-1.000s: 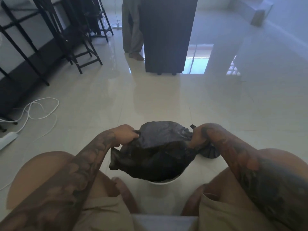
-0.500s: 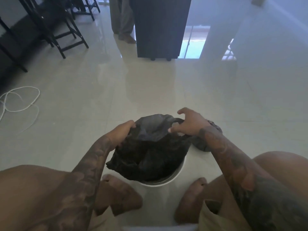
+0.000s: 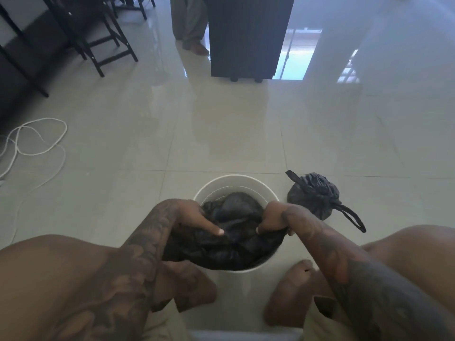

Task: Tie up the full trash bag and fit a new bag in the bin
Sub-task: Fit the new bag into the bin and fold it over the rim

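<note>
A round white bin stands on the tiled floor between my feet. A crumpled new black bag lies in and over its near half; the far rim shows bare. My left hand grips the bag's left edge, one finger stretched across the plastic. My right hand pinches the bag's right edge at the bin's rim. The tied full trash bag, black with drawstring loops, sits on the floor just right of the bin.
A dark cabinet stands ahead, a person's legs to its left. Black chairs fill the far left. A white cable loops over the floor at left. My bare feet flank the bin's near side.
Both hands have lowered the new bag into the bin and shifted to its near edges. The far rim and the tied bag, hidden earlier, have come into view.
</note>
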